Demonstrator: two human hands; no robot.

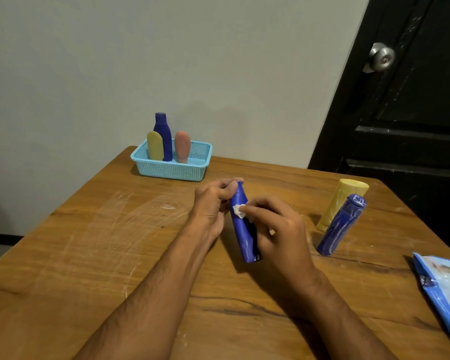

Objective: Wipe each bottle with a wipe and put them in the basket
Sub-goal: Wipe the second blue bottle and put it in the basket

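Note:
My left hand (213, 203) grips the top end of a blue bottle (240, 232) held tilted over the middle of the table. My right hand (276, 224) pinches a small white wipe (239, 211) against the bottle's side and also steadies its lower part. A light blue basket (172, 170) stands at the table's far edge and holds three upright bottles: yellow (155, 146), dark blue (164, 133) and reddish brown (182, 146). To the right on the table stand another blue bottle (340, 224) smeared with white and a yellow bottle (342, 201) behind it.
A blue pack of wipes (444, 289) lies at the table's right edge. The wooden table (89, 255) shows white smears. A grey wall is behind it, and a black door (400, 113) with a metal knob is at the right.

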